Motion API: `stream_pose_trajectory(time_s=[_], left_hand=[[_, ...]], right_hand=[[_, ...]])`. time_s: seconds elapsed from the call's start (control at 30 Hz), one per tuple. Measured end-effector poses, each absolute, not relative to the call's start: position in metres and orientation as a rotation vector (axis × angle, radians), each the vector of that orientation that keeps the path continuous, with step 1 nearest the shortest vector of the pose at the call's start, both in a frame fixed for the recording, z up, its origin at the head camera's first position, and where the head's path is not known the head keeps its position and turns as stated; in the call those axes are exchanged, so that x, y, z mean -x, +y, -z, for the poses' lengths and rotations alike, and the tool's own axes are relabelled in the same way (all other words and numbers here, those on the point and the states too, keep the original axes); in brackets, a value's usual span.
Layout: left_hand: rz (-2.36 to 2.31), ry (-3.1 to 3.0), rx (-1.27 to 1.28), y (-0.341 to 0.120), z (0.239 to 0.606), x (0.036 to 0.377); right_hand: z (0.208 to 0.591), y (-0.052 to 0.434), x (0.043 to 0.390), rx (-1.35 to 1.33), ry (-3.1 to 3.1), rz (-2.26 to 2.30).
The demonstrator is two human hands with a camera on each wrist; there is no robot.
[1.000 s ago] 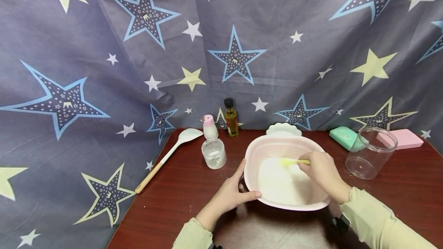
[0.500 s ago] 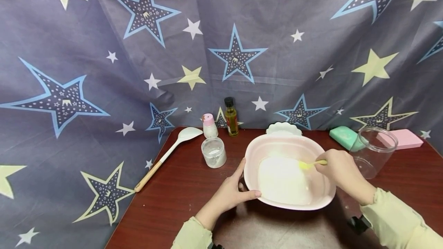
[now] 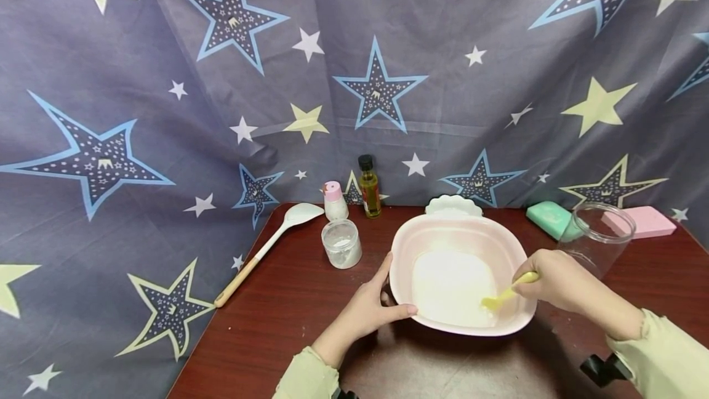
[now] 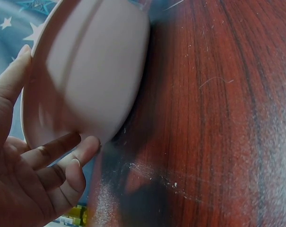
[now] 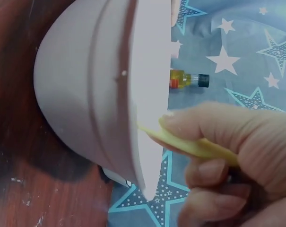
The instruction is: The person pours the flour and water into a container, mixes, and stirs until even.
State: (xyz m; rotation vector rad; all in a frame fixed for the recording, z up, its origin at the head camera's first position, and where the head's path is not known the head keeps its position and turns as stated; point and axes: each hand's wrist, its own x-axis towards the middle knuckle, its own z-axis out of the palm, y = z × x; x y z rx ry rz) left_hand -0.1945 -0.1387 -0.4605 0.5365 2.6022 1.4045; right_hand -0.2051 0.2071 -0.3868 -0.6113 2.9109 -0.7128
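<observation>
The left hand (image 3: 370, 313) grips the near-left rim of the pink basin (image 3: 410, 245), thumb hooked over the edge and fingers curled under it. The basin sits at lower centre of the head view on the dark red table (image 3: 288, 325), with a layer of white powder (image 3: 448, 285) covering its bottom. The right hand (image 3: 554, 282) pinches the handle of a small yellow spoon (image 3: 505, 295) between thumb and curled fingers; the spoon's bowl dips into the powder at the basin's lower right.

The left wrist view shows what the head view hides: the fingers (image 4: 62, 151) pressed against the basin's outer wall (image 4: 91, 75) from below, and white specks scattered on the table (image 4: 218, 118). The right wrist view shows the spoon's handle (image 5: 190, 144) crossing over the basin's rim (image 5: 150, 94), and an oil bottle (image 5: 187, 79) beyond, which the head view places at the table's far edge, upper centre.
</observation>
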Motion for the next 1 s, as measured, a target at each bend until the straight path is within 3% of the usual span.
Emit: stream_pose_trajectory(time_s=[0.63, 1.0], left_hand=[[-1.408, 2.597, -0.524, -0.138, 0.455, 0.194], [-1.406, 2.583, -0.513, -0.139, 0.458, 0.195]], right_hand=[[0.412, 0.159, 0.208, 0.914, 2.830, 1.085], [0.422, 0.142, 0.215, 0.767, 3.040, 1.095]])
